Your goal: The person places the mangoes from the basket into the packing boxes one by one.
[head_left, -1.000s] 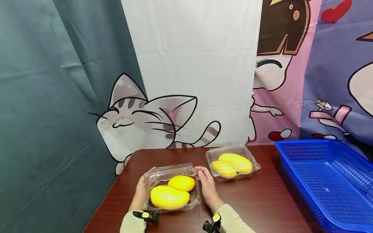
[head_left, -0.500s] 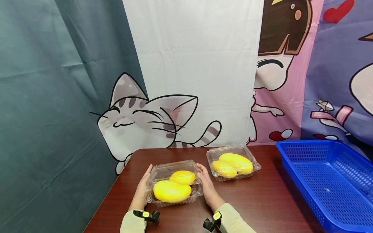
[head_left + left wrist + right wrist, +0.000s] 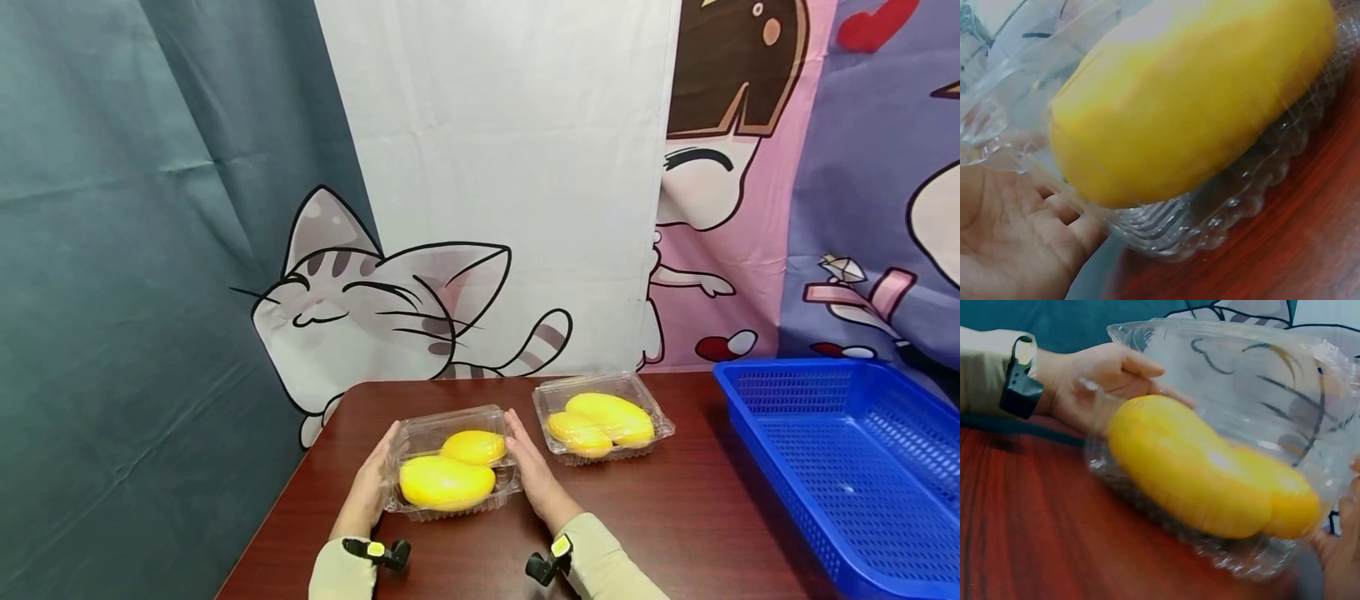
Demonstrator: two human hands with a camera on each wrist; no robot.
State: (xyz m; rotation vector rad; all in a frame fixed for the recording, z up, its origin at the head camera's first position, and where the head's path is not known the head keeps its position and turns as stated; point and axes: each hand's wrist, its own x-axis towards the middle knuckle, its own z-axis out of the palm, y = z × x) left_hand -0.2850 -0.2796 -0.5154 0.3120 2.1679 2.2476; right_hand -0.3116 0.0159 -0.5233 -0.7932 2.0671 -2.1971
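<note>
A clear plastic clamshell box (image 3: 423, 429) holds two yellow mangoes, a large one (image 3: 446, 483) in front and a smaller one (image 3: 476, 448) behind. My left hand (image 3: 367, 487) lies along the box's left side, and its palm faces the wall in the left wrist view. Against the opposite side rests my right hand (image 3: 536, 475), fingers extended toward the back corner. The clear lid (image 3: 1235, 369) slopes above the fruit in the right wrist view; whether it is fully fastened, I cannot tell.
A second clamshell box (image 3: 553, 389) with yellow mangoes (image 3: 611, 418) sits at the back, right of the first. A large blue basket (image 3: 780, 492) stands on the right. The dark red table (image 3: 660, 517) ends at a printed curtain (image 3: 510, 167).
The box between my hands has shifted away from me and slightly right. Its lid has come lower over the mangoes. My fingers have straightened along the sides.
</note>
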